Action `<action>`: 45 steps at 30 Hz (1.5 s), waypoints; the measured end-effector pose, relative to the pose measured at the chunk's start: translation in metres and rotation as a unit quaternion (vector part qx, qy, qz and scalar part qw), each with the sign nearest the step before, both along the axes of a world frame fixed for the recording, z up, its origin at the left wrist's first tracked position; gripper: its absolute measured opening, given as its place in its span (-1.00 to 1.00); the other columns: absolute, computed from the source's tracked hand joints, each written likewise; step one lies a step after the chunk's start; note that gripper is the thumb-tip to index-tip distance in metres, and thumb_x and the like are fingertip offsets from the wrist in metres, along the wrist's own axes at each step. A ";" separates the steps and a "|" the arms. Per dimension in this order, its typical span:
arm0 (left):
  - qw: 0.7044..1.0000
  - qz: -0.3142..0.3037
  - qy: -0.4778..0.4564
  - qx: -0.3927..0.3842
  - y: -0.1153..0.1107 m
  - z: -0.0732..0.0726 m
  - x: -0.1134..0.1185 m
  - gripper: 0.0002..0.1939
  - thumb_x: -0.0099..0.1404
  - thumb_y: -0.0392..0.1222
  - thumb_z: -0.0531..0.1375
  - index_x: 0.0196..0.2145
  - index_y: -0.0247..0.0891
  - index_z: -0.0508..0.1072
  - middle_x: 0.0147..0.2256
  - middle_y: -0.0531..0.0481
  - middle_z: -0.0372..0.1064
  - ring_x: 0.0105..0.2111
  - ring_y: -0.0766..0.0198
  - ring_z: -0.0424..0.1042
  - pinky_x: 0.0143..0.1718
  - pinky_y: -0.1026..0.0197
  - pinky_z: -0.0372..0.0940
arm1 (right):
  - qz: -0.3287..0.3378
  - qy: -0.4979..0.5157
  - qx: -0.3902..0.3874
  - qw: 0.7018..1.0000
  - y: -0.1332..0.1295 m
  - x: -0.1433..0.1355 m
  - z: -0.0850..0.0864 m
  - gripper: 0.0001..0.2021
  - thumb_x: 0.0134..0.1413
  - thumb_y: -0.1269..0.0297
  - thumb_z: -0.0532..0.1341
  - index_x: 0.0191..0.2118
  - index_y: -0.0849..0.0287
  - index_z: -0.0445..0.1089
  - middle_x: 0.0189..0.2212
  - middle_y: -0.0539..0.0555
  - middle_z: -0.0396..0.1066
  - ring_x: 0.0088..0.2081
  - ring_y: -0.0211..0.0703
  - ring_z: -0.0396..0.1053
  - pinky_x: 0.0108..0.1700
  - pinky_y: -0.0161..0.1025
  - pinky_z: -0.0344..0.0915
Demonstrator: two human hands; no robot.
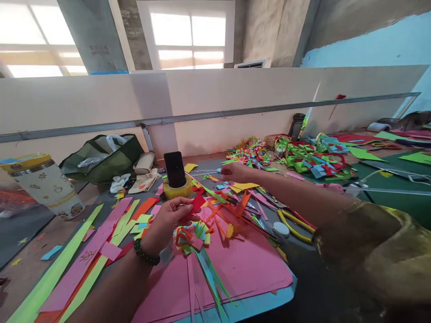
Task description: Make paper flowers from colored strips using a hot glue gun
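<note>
My left hand (173, 214) pinches a small red paper piece (198, 204) between thumb and fingers, above a stack of pink sheets (249, 273). Just below it lies a bundle of colourful folded paper (193, 237) with long pink, blue and green strips trailing toward me. Stretched forward, my right hand (234, 171) is over the paper scraps beyond the stack, its fingers curled down and closed. What they hold, if anything, is too small to make out. Orange strips (232, 211) lie between the hands. Yellow-handled scissors (292, 224) rest beneath my right forearm.
A phone (175, 169) leans upright in a yellow tape roll (177, 190). Long paper strips (84, 260) lie at left beside a tumbler (47, 186). A green bag (101, 159) stands behind. Piles of paper decorations (316, 157) and a dark bottle (296, 127) sit at back right.
</note>
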State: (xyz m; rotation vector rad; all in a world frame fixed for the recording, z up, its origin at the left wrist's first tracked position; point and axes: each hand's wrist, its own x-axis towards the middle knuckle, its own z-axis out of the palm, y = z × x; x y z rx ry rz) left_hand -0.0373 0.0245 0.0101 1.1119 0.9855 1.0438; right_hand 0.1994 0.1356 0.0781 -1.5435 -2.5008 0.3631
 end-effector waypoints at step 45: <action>0.999 -0.040 0.006 -0.023 -0.012 0.000 0.004 -0.78 0.09 -0.10 0.34 -0.36 -0.29 0.49 -0.49 0.09 0.41 -0.54 0.45 0.37 -0.54 0.46 0.26 | -0.091 -0.128 0.040 0.987 -0.100 0.054 -0.065 -0.76 0.13 0.28 0.09 -0.12 0.18 0.40 -0.16 0.19 0.46 -0.11 -0.02 0.39 -0.20 -0.27 0.21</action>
